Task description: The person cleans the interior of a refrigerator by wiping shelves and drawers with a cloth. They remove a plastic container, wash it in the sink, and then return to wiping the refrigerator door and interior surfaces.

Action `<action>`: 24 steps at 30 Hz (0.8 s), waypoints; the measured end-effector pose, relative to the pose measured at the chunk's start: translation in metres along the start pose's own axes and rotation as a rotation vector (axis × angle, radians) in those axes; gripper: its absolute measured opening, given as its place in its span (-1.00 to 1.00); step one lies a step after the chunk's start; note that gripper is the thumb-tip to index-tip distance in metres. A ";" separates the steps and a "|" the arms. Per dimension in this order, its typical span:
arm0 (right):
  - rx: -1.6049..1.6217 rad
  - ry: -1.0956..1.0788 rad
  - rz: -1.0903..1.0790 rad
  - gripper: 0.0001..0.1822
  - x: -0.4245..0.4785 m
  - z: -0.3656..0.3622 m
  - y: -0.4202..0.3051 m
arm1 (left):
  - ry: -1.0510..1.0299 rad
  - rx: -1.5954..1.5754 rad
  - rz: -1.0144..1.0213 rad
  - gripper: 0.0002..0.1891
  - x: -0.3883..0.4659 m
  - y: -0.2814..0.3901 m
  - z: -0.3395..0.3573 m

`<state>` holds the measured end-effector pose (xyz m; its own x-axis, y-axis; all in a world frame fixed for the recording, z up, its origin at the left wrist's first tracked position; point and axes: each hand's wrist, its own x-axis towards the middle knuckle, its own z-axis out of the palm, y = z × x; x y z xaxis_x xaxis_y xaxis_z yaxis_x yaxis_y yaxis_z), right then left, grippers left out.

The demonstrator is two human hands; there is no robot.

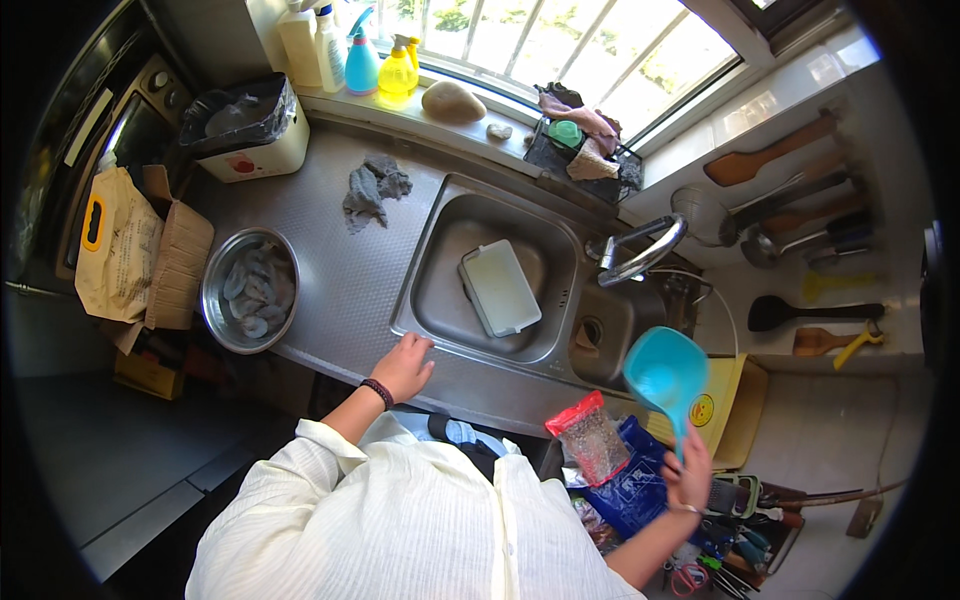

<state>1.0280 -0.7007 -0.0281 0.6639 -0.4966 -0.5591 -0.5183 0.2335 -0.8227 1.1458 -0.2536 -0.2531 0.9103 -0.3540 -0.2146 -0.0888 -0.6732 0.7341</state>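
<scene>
My right hand (688,469) grips the handle of a turquoise plastic water ladle (664,369), held up near the small sink basin (626,315). Its bowl hides part of that basin's near edge. My left hand (403,367) holds nothing; its fingers are apart at the front rim of the large stainless steel sink (442,300). Inside this sink lies a white rectangular plastic container (501,288), tilted. Left along the counter stands a steel bowl (213,319) of what look like peeled shrimp (259,292).
A chrome faucet (646,251) rises behind the sinks. Grey rags (375,187) lie on the counter near a lined bin (251,161). Spray bottles (362,64) and a stone (454,102) line the windowsill. Food packets (592,442) sit at right, below wall-hung utensils (810,311).
</scene>
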 end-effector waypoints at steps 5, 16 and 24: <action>-0.706 -0.001 -0.358 -0.55 0.083 0.120 0.084 | -0.001 -0.005 -0.022 -0.63 -0.003 -0.004 -0.002; -1.274 0.090 -0.740 -0.37 0.075 0.225 0.109 | 0.028 -0.065 -0.165 -0.63 -0.028 -0.022 -0.015; -1.012 -0.007 -0.834 -0.36 0.065 0.164 0.121 | 0.000 -0.059 -0.202 -0.61 -0.021 -0.018 -0.010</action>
<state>1.0970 -0.5672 -0.1805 0.9807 -0.1806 0.0747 -0.1233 -0.8685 -0.4801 1.1327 -0.2275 -0.2559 0.9072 -0.2152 -0.3614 0.1198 -0.6915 0.7123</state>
